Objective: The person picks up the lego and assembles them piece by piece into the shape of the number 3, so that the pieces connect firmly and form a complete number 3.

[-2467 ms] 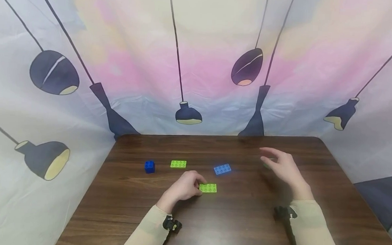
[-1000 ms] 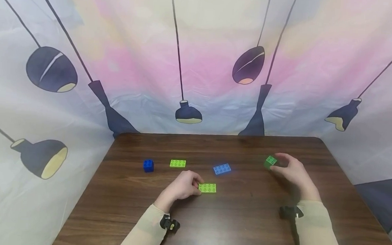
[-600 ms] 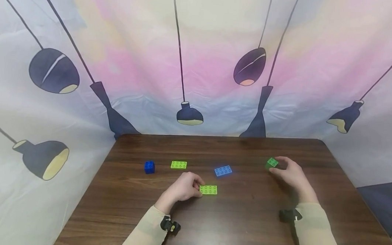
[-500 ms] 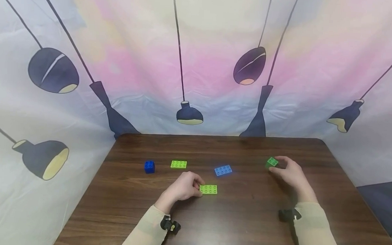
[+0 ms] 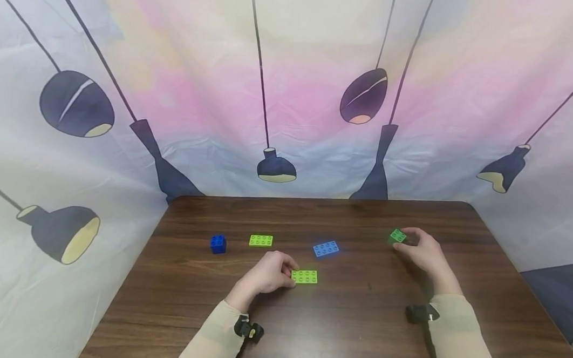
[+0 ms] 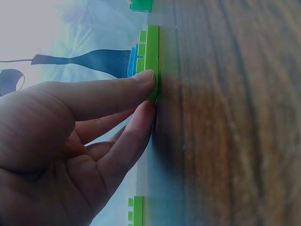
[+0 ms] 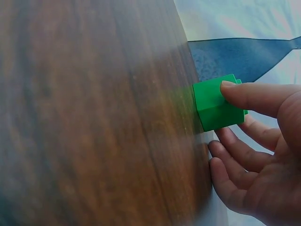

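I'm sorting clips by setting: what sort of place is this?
Probably a staged indoor recording spot: a wrinkled pastel backdrop printed with dark lamps behind a brown wood-grain table, and small black wrist-worn devices.

The left hand [image 5: 268, 271] partly hides the nearest plate [image 5: 305, 277].

The right hand [image 5: 426, 254] has drawn back toward its own right. About two and a half seconds ago it reached over the green block [image 5: 396, 238], its thumb and fingertips past it and only a sliver showing. Now the block's studded top shows plainly just beyond the fingertips, and the hand pinches it. By a second ago the block was already in sight; since it was mostly covered earlier, whether it shifted too is hard to say.
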### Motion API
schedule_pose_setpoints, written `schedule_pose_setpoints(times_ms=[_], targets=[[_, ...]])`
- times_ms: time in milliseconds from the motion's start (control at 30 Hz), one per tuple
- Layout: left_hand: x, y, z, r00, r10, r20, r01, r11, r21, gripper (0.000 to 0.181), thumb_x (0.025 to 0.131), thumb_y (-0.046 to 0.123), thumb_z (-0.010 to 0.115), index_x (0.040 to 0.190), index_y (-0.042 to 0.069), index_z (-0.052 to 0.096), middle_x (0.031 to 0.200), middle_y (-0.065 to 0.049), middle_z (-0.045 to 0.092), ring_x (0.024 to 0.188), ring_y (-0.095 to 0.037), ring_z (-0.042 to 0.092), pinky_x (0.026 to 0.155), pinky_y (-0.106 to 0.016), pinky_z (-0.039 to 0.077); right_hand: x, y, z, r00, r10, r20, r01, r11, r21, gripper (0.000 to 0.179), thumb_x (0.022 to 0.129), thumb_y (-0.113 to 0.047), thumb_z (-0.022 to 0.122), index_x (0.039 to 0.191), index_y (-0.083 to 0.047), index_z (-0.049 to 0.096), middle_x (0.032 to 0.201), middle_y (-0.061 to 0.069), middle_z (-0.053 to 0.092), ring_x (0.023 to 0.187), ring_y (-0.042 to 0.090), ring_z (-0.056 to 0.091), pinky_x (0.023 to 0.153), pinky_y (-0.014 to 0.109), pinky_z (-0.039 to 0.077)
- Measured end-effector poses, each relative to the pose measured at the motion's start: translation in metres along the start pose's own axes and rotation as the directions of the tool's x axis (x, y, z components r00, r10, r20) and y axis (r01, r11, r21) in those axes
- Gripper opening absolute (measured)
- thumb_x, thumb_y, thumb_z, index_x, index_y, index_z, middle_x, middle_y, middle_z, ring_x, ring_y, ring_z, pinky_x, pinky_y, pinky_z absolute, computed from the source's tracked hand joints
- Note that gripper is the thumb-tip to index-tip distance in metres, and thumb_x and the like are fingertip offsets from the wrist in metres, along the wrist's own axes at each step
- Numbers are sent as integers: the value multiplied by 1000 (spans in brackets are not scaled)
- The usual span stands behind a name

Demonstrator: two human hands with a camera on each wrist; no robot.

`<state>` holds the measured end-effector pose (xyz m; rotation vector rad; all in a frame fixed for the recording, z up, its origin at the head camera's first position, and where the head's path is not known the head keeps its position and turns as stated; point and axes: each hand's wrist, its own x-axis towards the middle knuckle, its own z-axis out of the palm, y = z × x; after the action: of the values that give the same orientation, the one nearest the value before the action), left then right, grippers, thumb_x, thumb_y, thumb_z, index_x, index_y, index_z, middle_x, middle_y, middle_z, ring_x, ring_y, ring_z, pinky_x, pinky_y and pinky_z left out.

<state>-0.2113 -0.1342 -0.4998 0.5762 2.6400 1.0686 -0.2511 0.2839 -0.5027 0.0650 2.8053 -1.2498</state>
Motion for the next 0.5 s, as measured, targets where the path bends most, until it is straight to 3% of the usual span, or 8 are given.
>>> schedule_pose_setpoints(times_ms=[200, 500], targets=[[-3, -2, 1, 1000, -28, 13, 28, 1000, -9, 27, 81, -2, 90, 105, 2, 79, 80, 3, 66, 75, -11, 61, 69, -28, 52, 0, 5, 3, 1000, 9, 23, -10, 999, 39, 64, 101, -28, 75, 147, 9, 49, 136, 35, 61, 125, 50, 61, 102, 63, 49], [-1, -3, 3, 1000, -16, 1, 16, 1000, -11, 27, 80, -1, 90, 104, 3, 79, 80, 4, 65, 75, -10, 60, 69, -29, 52, 3, 6, 2, 1000, -5, 5, 5, 1000, 25, 63, 99, -25, 76, 144, 10, 50, 133, 36, 63, 123, 51, 63, 100, 62, 51]])
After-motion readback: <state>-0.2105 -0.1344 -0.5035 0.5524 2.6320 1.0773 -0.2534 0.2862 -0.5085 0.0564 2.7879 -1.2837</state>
